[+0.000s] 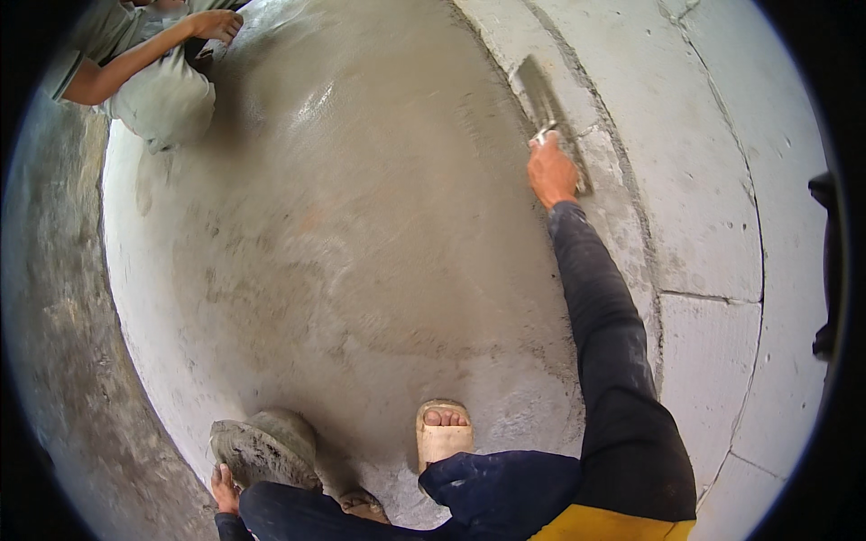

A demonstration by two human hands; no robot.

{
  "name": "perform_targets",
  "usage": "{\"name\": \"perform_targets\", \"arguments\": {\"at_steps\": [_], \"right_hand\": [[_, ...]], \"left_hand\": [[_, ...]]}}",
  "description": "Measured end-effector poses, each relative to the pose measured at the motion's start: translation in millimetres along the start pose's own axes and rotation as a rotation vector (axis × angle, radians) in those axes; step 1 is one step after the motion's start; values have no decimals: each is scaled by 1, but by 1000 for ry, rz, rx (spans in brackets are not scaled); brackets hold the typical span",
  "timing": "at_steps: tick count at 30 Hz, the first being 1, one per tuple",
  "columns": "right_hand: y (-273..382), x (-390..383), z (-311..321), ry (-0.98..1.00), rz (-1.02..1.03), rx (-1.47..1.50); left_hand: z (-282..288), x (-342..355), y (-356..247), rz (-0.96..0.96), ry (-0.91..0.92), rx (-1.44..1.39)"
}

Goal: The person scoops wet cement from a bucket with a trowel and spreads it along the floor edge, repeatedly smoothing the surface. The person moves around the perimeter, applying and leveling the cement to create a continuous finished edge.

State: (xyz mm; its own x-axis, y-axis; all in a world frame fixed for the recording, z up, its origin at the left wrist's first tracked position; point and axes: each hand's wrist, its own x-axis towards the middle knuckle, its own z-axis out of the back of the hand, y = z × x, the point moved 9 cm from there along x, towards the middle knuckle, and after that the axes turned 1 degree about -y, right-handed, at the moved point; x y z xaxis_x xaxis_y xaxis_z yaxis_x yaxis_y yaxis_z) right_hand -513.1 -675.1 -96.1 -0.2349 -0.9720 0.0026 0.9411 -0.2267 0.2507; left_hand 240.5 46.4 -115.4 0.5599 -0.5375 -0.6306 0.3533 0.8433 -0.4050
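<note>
Wet grey cement (361, 180) covers the floor and shines a little near the top of the picture. The right hand (551, 171) has its fingers (545, 155) curled tight around the handle of a flat metal trowel (547, 99). The trowel's long blade points up and away from the hand and lies where the wet cement meets the pale block wall (704, 198). The right arm (604, 334) is stretched out far and almost straight, in a dark sleeve, coming up from the bottom right of the picture. The left hand (223, 487) is low at the bottom left. Its fingers grip the near edge of a round board (262, 451) that carries a lump of grey cement. Only a bit of this hand shows, so how far the fingers wrap cannot be told. The board sits just above the floor, close to the person's knee. One foot in a light sandal (443, 437) stands on the cement, between the board and the right arm. Far away at the top left, another person (149, 81) in light clothes bends low, with one hand (215, 24) reaching out above the wet floor. A rough grey wall (54, 361) curves down the left side.
</note>
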Motion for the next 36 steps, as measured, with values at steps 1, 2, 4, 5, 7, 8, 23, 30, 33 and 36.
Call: {"name": "perform_targets", "arguments": {"at_steps": [1, 2, 4, 5, 7, 8, 23, 30, 33, 36], "right_hand": [[-3, -4, 8, -28, -40, 47], [1, -9, 18, -79, -2, 104], [8, -16, 33, -174, 65, 228], [8, -16, 25, -83, 45, 307], [8, -13, -1, 131, -35, 452], [10, -10, -14, 213, -49, 549], [70, -127, -95, 616, 374, 258], [-72, -136, -55, 128, -15, 298], [-93, -126, -31, -175, 45, 198], [-91, -141, -62, 202, -97, 289]], "left_hand": [[1, 1, 0, -10, -23, 271], [-1, 0, 6, 36, -13, 21], [-5, -2, 17, 145, -35, -329], [-4, -3, 15, 114, -63, -287], [-3, -4, 6, 45, -99, -173], [-4, -5, -2, -25, -87, -242], [4, -1, 2, 87, -8, -180], [11, 17, 54, 261, -27, -250], [12, 19, 45, 164, -10, -292], [10, 13, 28, 143, 10, -319]]}}
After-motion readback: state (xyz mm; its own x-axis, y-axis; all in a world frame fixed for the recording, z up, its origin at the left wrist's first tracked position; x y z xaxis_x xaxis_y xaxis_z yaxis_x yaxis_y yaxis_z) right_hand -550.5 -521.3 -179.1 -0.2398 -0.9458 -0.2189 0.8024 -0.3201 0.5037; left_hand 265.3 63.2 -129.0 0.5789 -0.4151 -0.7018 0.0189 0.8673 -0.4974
